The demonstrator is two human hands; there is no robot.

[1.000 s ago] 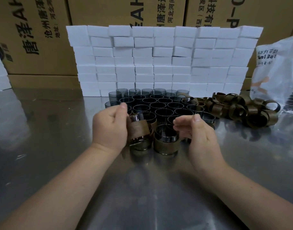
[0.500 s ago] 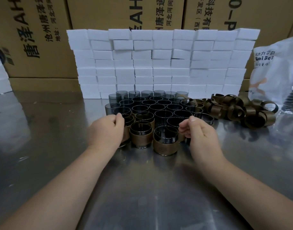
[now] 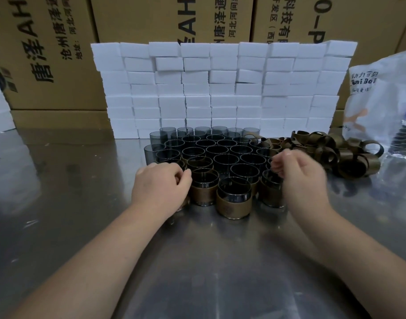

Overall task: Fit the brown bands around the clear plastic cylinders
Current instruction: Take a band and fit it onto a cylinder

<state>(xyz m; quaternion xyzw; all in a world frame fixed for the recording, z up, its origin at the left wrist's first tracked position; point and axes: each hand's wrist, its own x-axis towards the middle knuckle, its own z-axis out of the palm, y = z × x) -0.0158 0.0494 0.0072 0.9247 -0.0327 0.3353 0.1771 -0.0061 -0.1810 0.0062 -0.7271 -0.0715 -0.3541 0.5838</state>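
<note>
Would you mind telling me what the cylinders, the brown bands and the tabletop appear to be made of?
Cylinders: smoky see-through plastic or glass, glossy rims. Brown bands: thin matte strips, perhaps leatherette or card, curling loosely. Tabletop: brushed metal, likely stainless steel, showing blurred reflections.

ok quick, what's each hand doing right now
left hand: fingers curled, cannot tell if they hold anything
right hand: closed, fingers curled, holding nothing
</note>
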